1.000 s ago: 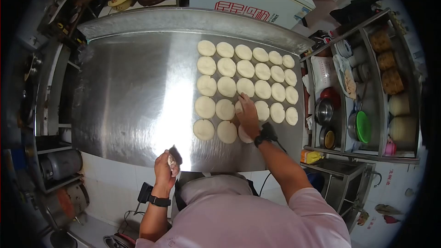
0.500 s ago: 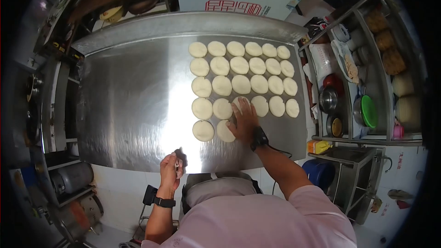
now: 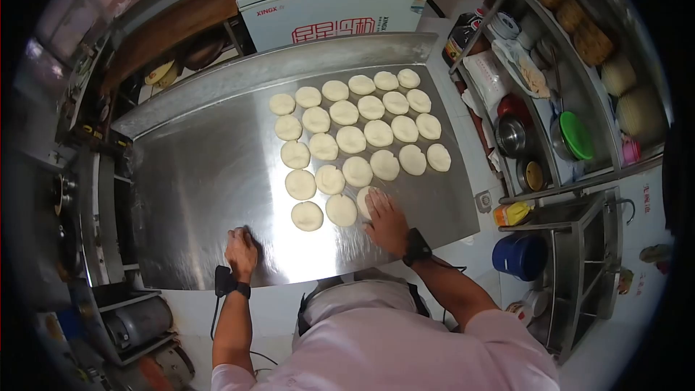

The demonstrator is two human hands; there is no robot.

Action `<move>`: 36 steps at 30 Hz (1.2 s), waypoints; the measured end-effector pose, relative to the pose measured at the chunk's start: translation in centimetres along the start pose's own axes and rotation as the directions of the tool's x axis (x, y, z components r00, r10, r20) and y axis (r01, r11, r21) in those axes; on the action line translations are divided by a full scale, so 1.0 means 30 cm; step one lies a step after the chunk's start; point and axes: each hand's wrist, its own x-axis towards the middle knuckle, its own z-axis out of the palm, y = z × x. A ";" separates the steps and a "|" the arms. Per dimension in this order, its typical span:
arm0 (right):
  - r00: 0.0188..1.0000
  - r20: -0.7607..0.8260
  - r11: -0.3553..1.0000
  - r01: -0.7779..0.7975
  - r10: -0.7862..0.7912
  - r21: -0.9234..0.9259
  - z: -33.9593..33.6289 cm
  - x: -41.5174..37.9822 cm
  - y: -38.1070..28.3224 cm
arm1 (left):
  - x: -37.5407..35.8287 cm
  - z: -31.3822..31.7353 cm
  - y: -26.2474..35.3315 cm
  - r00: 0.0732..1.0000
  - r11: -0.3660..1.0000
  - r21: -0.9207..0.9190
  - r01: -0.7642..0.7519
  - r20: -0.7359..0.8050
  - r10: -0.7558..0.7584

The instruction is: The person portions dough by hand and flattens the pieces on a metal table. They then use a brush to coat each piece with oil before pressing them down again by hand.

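Flat round pieces of pale dough [image 3: 351, 140] lie in rows on a shiny metal table [image 3: 195, 181]. My right hand [image 3: 387, 223] lies flat with its fingers stretched over a dough round [image 3: 363, 203] in the nearest row, covering much of it. To its left in that row are two more dough rounds [image 3: 340, 211]. Near the table's front edge, left of the dough, my left hand [image 3: 241, 252] is closed, knuckles up, against the metal. Its fingertips are hidden, so I cannot see whether anything is in them.
A raised metal ledge [image 3: 289, 65] runs along the table's back, with a white chest freezer [image 3: 326, 11] behind. Shelves with bowls and a green lid [image 3: 577, 135] stand at the right. A blue bucket [image 3: 520, 256] is at the lower right, a gas cylinder [image 3: 141, 322] at the lower left.
The view has turned. My right hand has moved nearer, from a dough round in the fourth row to one in the nearest row. My left hand has shifted from the front edge onto the table.
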 end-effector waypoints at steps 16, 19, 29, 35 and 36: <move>0.981 0.184 0.998 0.069 -0.066 -0.011 -0.001 0.057 -0.032 | -0.040 0.185 0.589 0.838 0.837 0.050 -0.545 0.065 0.542; 0.968 0.233 0.993 0.106 -0.091 -0.055 0.023 0.049 -0.015 | -0.049 0.234 0.588 0.842 0.840 0.068 -0.538 0.105 0.530; 0.959 0.237 0.982 0.125 -0.157 0.144 0.000 0.057 0.020 | -0.059 0.227 0.603 0.871 0.873 0.057 -0.485 0.118 0.476; 0.971 0.217 0.990 0.082 -0.105 0.114 -0.029 0.032 0.104 | -0.051 0.248 0.616 0.845 0.843 0.075 -0.533 0.104 0.525; 0.968 0.227 0.988 0.082 -0.110 0.128 -0.042 0.039 0.106 | -0.038 0.242 0.629 0.844 0.842 0.088 -0.533 0.118 0.522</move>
